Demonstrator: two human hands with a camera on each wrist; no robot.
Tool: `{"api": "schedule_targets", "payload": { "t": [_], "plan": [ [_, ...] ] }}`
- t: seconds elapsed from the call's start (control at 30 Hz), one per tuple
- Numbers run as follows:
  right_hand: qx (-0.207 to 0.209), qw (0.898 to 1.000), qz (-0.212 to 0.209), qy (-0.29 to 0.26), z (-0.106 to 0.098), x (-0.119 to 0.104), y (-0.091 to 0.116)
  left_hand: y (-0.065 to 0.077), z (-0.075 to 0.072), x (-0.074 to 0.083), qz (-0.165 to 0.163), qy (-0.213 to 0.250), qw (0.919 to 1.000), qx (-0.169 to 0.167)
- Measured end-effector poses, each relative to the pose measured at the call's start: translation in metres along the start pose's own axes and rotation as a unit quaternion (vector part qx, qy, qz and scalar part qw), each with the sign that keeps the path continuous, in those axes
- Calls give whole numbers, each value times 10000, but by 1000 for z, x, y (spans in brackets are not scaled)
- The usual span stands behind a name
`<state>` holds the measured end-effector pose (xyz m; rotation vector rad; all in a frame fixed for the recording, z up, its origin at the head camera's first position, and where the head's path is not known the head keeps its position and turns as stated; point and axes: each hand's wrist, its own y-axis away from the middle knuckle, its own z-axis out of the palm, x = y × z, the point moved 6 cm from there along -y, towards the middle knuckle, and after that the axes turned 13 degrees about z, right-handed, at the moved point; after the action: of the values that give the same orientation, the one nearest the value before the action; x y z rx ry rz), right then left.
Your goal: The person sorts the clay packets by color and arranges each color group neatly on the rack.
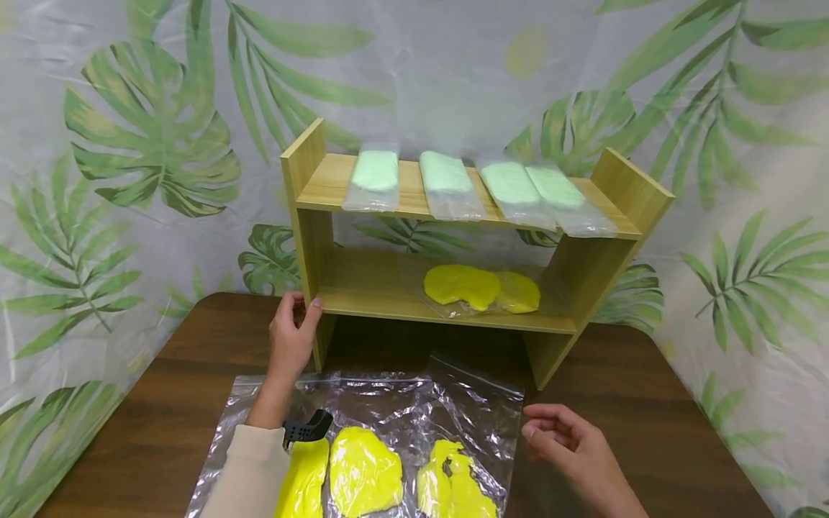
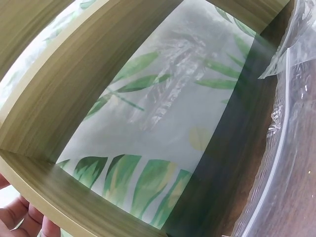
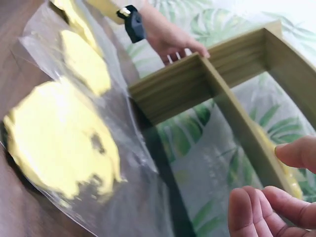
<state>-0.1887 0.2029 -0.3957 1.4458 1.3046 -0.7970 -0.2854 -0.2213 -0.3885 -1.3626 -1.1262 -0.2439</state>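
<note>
While only the head view is showing mint-green packets (image 1: 377, 173), my left hand (image 1: 294, 338) is gripping the wooden shelf (image 1: 369, 282) beyond my relaxed right hand (image 1: 576, 450).

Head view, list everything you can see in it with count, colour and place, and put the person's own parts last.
table: one, dark brown, under the shelf
shelf: one, light wood, standing at the table's back
green slabs: four, pale green, on the top board
yellow slabs: five, yellow, two on the lower board, three on the table
bags: clear, around the slabs; overlap obscures the count
backdrop: grey-white with green leaves, behind
band: one, black, left wrist
sleeve: one, beige, left arm
left hand: one, gripping the shelf's left side
right hand: one, right of the bags
</note>
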Motion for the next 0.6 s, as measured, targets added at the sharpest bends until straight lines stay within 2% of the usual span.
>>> {"api": "schedule_targets", "payload": {
  "t": [0.13,0.33,0.43,0.6],
  "plan": [
    [-324,9982,372,-329,11,16,-2,0,-2,1,-18,-39,10000,4],
    [-801,9878,949,-945,22,39,-1,1,-1,1,-29,-48,10000,-30],
    [-873,9822,1147,-1206,23,51,-1,1,1,0,-66,-43,9999,-79],
    [-809,9693,1754,-1522,26,78,-1,1,0,0,-110,-48,9999,-63]
  ]
}}
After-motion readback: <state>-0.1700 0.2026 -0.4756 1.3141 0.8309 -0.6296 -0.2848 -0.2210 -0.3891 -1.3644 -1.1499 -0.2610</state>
